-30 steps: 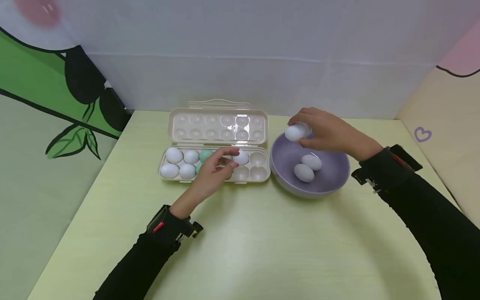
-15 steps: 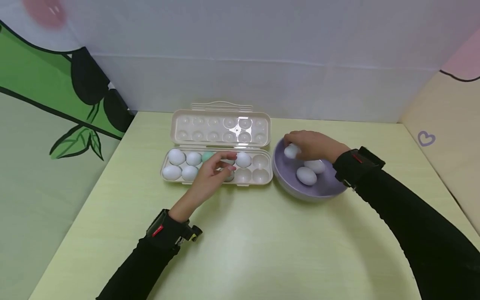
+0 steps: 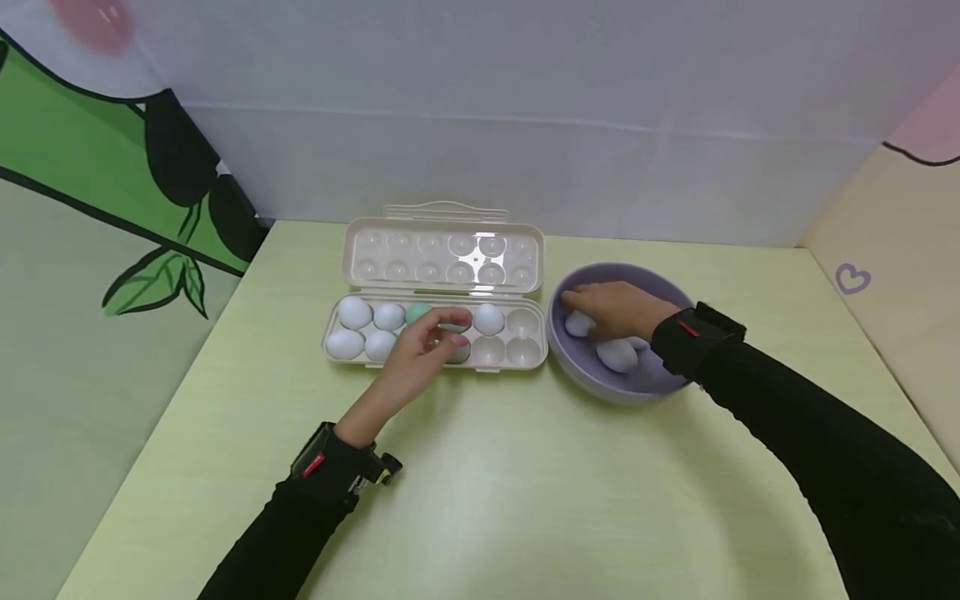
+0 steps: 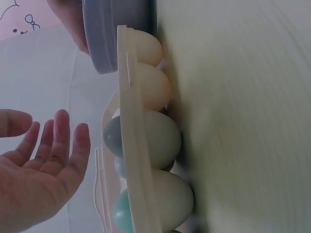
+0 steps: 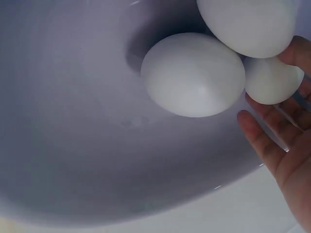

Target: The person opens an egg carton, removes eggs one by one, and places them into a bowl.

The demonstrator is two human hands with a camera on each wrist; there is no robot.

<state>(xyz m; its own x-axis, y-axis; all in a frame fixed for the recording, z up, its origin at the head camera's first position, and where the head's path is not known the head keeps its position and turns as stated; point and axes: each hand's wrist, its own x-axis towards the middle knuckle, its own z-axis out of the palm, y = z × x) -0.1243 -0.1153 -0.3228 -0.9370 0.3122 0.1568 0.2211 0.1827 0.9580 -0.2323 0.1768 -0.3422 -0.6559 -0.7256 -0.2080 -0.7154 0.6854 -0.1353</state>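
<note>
My right hand [image 3: 618, 307] is down inside a purple bowl [image 3: 630, 273], with thumb and fingers around a white egg [image 3: 579, 324]. In the right wrist view that egg [image 5: 273, 81] touches two other white eggs [image 5: 194, 75] lying in the bowl. My left hand [image 3: 415, 354] hovers over an open egg carton [image 3: 522, 352], fingers spread and slightly bent, holding nothing. White eggs [image 3: 345, 344] fill the carton's left cups, with green eggs [image 3: 417, 312] near its middle. A white egg [image 3: 489, 319] sits right of my left fingertips. My left hand hides part of the middle cups.
The carton's lid [image 3: 442, 254] lies tipped back behind it, against the foot of a pale wall [image 3: 480, 167]. Bowl and carton stand side by side on a light yellow table [image 3: 525, 492]. A printed panel [image 3: 885, 250] bounds the right side.
My right hand has come down from above the bowl's rim into the bowl, carrying the white egg toward the left wall. My left hand has stayed over the carton.
</note>
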